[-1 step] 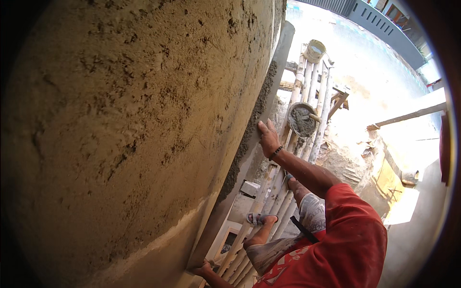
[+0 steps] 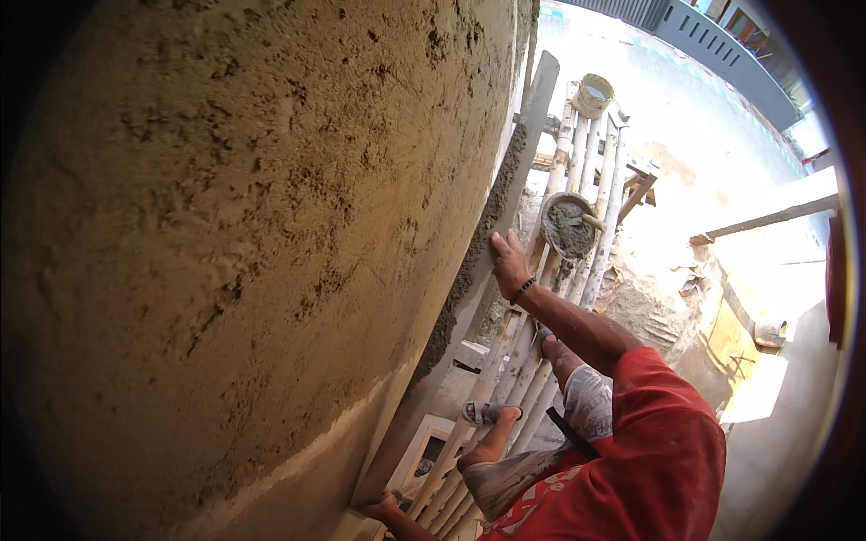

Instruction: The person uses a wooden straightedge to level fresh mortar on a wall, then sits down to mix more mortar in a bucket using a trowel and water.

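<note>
A long, flat grey board (image 2: 538, 104), carrying a band of wet mortar (image 2: 501, 180), lies alongside the rough plastered wall (image 2: 225, 189). My right hand (image 2: 511, 270) grips the board around its middle, fingers curled on its edge. Low in the picture, my left hand (image 2: 377, 505) is closed on the board's near end. Just right of my right hand, a round bucket (image 2: 547, 213) of grey mortar holds a trowel (image 2: 591, 221), handle showing.
My sandalled feet stand on a platform of pale poles (image 2: 613, 153), which also bears a second bucket (image 2: 595, 105) at its far end. At right are a slanting beam (image 2: 767, 221) and rubble below. A grey boundary wall (image 2: 713, 50) stands beyond a bright yard.
The board's far end has shifted slightly rightward and down in the picture. My right hand has moved a little right and down with it.
</note>
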Tool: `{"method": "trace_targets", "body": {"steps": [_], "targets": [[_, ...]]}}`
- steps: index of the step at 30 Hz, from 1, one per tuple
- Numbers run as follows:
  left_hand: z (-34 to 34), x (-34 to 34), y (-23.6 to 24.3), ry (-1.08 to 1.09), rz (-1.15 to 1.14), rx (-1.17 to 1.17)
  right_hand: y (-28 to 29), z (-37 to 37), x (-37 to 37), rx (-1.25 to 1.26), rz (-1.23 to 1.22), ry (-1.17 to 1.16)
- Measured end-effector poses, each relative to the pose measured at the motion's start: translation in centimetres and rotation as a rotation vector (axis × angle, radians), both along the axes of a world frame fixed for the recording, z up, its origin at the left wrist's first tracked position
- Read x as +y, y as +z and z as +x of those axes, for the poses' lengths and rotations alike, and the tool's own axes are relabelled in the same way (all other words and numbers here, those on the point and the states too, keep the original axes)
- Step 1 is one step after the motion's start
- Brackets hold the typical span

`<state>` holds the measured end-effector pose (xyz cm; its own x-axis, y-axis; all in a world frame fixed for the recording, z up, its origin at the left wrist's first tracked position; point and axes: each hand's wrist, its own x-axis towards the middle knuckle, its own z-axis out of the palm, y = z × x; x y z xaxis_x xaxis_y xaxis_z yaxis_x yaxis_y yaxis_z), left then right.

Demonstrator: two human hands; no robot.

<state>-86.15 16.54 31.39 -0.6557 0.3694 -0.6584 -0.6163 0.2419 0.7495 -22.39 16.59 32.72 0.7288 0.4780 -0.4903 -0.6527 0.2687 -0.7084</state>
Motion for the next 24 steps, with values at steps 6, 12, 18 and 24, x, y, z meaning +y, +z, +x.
{"method": "trace_targets", "body": {"steps": [6,12,18,24], "targets": [[0.7,-1.4,-10.7,-0.121,0.079,-0.050,-21.6,1.1,-1.4,0.183,-0.238,-0.180],[2.2,-1.3,-22.0,-0.145,0.178,0.031,-39.8,-0.9,1.2,0.262,-0.211,-0.125],[6.9,0.4,-29.9,0.030,0.118,0.081,-53.2,-1.9,4.2,0.301,-0.220,-0.023],[2.5,0.4,-35.8,-0.041,0.151,0.039,-54.7,-2.9,7.4,0.274,-0.275,-0.026]]}}
